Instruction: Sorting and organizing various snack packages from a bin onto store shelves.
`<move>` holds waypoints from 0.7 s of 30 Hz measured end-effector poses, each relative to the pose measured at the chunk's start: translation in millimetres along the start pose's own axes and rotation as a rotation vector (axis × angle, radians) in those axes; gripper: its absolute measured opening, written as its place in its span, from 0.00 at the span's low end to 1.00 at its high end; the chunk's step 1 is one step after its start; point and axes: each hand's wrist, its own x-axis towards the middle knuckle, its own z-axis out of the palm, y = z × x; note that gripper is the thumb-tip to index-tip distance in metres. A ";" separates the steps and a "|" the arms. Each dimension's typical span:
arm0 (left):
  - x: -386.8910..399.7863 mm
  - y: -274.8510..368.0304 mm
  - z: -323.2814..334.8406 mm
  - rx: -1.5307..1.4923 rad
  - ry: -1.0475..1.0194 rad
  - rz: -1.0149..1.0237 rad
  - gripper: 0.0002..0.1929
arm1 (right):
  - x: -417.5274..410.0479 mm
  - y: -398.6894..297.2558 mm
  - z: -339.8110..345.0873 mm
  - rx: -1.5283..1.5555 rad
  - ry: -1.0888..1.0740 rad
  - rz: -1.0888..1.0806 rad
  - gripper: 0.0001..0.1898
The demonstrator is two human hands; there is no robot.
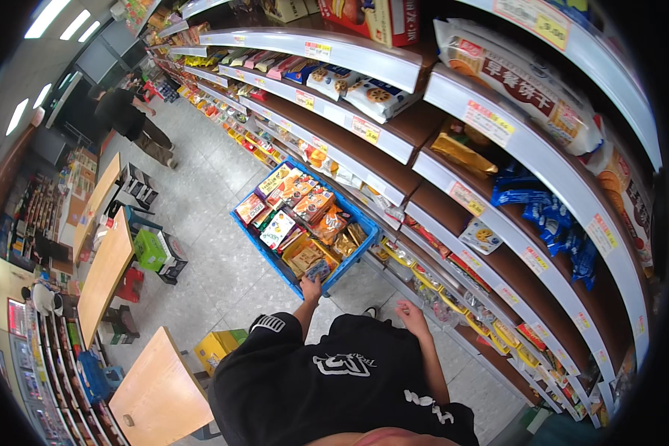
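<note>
A blue plastic crate (pixel 265 249), filled with packaged snacks, stands before me beside the store shelves. My left hand (pixel 311 288) reaches over its near edge and touches a small bluish packet (pixel 318 270); whether the fingers grip it is unclear. Next to that packet lie brown biscuit packs (pixel 305 257) in a yellow tray. Gold-wrapped packs (pixel 345 244) fill the crate's right corner. My right hand (pixel 412 315) is raised near the lower shelves, fingers apart and slightly bent, with nothing in it. Above it on a shelf lies a white cookie packet (pixel 480 235).
Tall shelves with price rails (pixel 384 142) curve along the right. At the left stand wooden tables (pixel 164 390), a green box (pixel 149 250) and a yellow carton (pixel 214 351). A person in dark clothes (pixel 124 114) is farther along the aisle.
</note>
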 end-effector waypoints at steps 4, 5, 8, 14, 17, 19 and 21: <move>-48.3 15.9 19.5 0.122 -0.096 0.199 0.16 | -12.0 35.6 -34.3 0.060 0.031 0.015 0.15; -62.2 15.1 29.7 0.062 -0.101 0.215 0.13 | -13.8 40.2 -44.6 0.054 0.022 0.004 0.15; -100.8 16.3 73.1 -0.071 -0.601 0.112 0.12 | -22.3 50.9 -71.5 0.131 0.066 0.017 0.15; -202.6 32.6 111.3 0.433 -1.212 0.623 0.17 | -38.2 55.5 -105.1 0.354 0.153 0.121 0.14; -224.3 35.3 108.5 0.532 -1.216 0.673 0.17 | -51.6 40.1 -111.0 0.431 0.164 0.188 0.14; -232.0 25.1 106.4 0.350 -1.166 0.558 0.17 | -60.0 36.2 -110.8 0.500 0.182 0.206 0.14; -238.5 15.5 99.2 0.312 -1.053 0.444 0.17 | -63.0 31.2 -108.9 0.563 0.183 0.186 0.14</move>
